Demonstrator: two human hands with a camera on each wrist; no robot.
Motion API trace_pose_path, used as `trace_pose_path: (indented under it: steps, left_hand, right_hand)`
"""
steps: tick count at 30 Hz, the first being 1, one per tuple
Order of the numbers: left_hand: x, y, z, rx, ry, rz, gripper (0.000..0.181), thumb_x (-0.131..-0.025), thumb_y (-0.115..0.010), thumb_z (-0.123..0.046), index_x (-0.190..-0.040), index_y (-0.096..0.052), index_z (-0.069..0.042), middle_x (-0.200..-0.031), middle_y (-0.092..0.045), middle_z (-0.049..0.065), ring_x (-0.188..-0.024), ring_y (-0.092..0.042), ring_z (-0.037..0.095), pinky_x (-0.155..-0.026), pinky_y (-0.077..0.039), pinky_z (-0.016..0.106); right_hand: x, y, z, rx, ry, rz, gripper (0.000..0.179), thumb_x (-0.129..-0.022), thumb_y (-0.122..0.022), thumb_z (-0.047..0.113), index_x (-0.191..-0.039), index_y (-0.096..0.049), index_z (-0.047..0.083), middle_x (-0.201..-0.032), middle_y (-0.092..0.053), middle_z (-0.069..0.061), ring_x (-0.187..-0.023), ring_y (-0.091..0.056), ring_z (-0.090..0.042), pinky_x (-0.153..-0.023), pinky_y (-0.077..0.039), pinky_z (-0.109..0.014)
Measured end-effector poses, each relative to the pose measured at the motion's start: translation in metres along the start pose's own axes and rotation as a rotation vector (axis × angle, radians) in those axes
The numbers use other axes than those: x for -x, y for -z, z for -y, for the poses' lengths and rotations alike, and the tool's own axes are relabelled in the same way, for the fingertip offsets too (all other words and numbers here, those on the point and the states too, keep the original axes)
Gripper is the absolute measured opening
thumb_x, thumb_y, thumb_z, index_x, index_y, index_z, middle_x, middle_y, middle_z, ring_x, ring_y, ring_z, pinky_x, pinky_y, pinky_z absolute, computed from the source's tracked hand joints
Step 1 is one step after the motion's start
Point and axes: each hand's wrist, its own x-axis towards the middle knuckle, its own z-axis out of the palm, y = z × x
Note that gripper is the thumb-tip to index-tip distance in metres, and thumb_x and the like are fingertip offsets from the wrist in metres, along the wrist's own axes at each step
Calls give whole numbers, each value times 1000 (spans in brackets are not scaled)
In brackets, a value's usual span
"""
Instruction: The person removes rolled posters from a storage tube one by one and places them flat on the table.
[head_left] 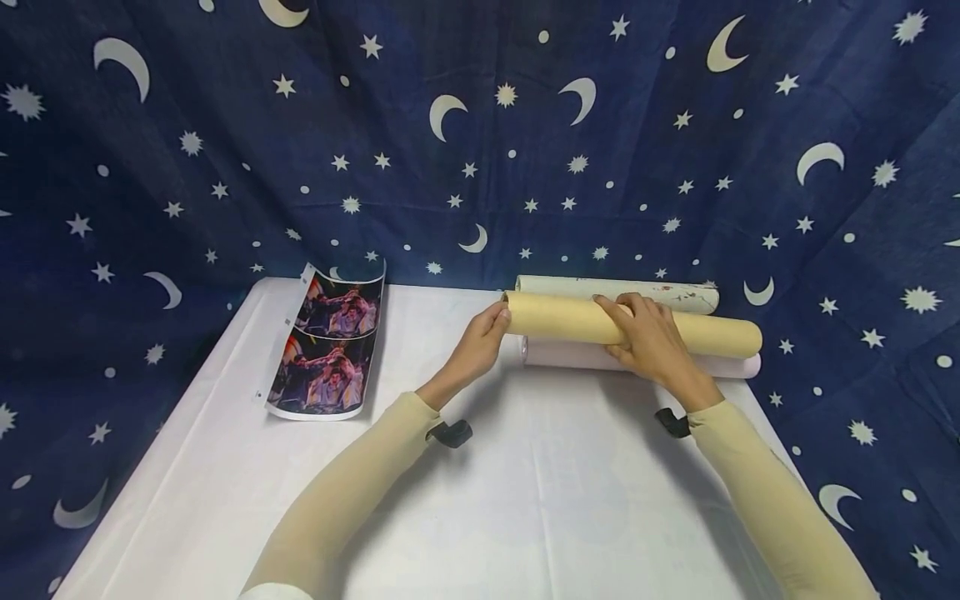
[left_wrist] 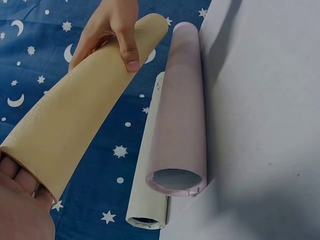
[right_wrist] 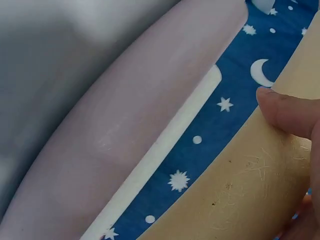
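A yellow rolled sheet [head_left: 555,317], shaped like a long tube, is held up over the back right of the table. My left hand [head_left: 478,343] grips its left end, with some fingers tucked inside the opening in the left wrist view. Around its middle my right hand [head_left: 651,340] curls, the thumb [right_wrist: 285,111] lying along the near side. Below it lies a pale pink roll [left_wrist: 181,110], its hollow end facing left. Behind that is a white roll [head_left: 686,297] with a small floral pattern, partly covered by the yellow one in the head view.
A curling printed sheet [head_left: 330,350] with two similar photos of people lies at the back left of the white table [head_left: 525,500]. Dark blue cloth [head_left: 480,167] with moons and stars hangs behind the table and at both sides.
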Motion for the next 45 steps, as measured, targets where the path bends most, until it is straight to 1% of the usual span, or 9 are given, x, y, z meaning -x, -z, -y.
trace_pose_path:
  steps: [6, 11, 17, 21, 27, 31, 37, 42, 45]
  left_hand:
    - [17, 7, 7, 122, 43, 36, 43, -109, -30, -20, -137, -48, 7, -127, -60, 23, -136, -47, 31, -120, -29, 44]
    - [38, 13, 12, 123, 41, 47, 41, -109, -31, -19, -133, -50, 7, -117, -60, 23, -121, -54, 28, -116, -35, 46]
    - [59, 22, 16, 131, 64, 87, 40, -109, -31, -22, -133, -48, 4, -109, -57, 15, -110, -51, 19, -112, -38, 46]
    - [70, 29, 18, 174, 113, 160, 42, -109, -30, -23, -137, -43, 6, -116, -54, 20, -123, -48, 27, -118, -31, 48]
    - [81, 40, 18, 259, 266, 211, 53, -107, -30, -31, -146, -39, 4, -142, -49, 20, -150, -22, 30, -124, -8, 51]
    - [83, 44, 19, 299, 297, 234, 51, -107, -30, -32, -137, -48, 4, -131, -55, 18, -148, -26, 28, -124, -4, 52]
    - [84, 50, 22, 269, 304, 197, 40, -106, -38, -28, -119, -59, 4, -108, -61, 4, -134, -42, 24, -123, -13, 52]
    - [85, 52, 22, 301, 346, 102, 41, -102, -49, -21, -132, -54, 7, -108, -67, 0, -119, -54, 13, -120, -23, 48]
    - [85, 52, 20, 334, 358, 35, 40, -100, -53, -15, -130, -52, 10, -101, -69, -4, -103, -60, 6, -113, -34, 39]
  right_hand:
    - [8, 0, 16, 25, 25, 6, 82, -75, -85, 27, -146, -44, 25, -125, -56, -17, -113, -50, -43, -91, -35, -60]
    - [13, -2, 30, 14, 69, 15, 83, -73, -86, 27, -145, -45, 24, -121, -58, -16, -113, -53, -43, -96, -37, -62]
    - [20, -8, 45, 1, 104, 21, 83, -73, -86, 27, -145, -44, 24, -121, -58, -14, -111, -56, -40, -99, -39, -59]
    - [26, -12, 54, -13, 95, 50, 83, -74, -86, 29, -145, -44, 24, -123, -57, -14, -113, -55, -39, -98, -39, -58]
    - [28, -16, 64, -12, 84, 88, 83, -74, -86, 29, -146, -43, 26, -124, -57, -13, -113, -55, -36, -97, -40, -57]
    - [29, -20, 69, -21, 77, 91, 84, -73, -87, 28, -146, -44, 27, -123, -58, -12, -113, -55, -36, -97, -40, -57]
    - [29, -27, 74, -28, 76, 73, 85, -72, -87, 29, -145, -45, 27, -121, -59, -10, -113, -56, -36, -97, -39, -57]
    - [29, -29, 76, -24, 66, 53, 85, -71, -88, 30, -145, -45, 28, -121, -59, -11, -114, -56, -36, -97, -39, -57]
    - [30, -29, 77, -25, 55, 46, 85, -71, -88, 31, -145, -45, 29, -122, -58, -12, -114, -56, -38, -97, -38, -57]
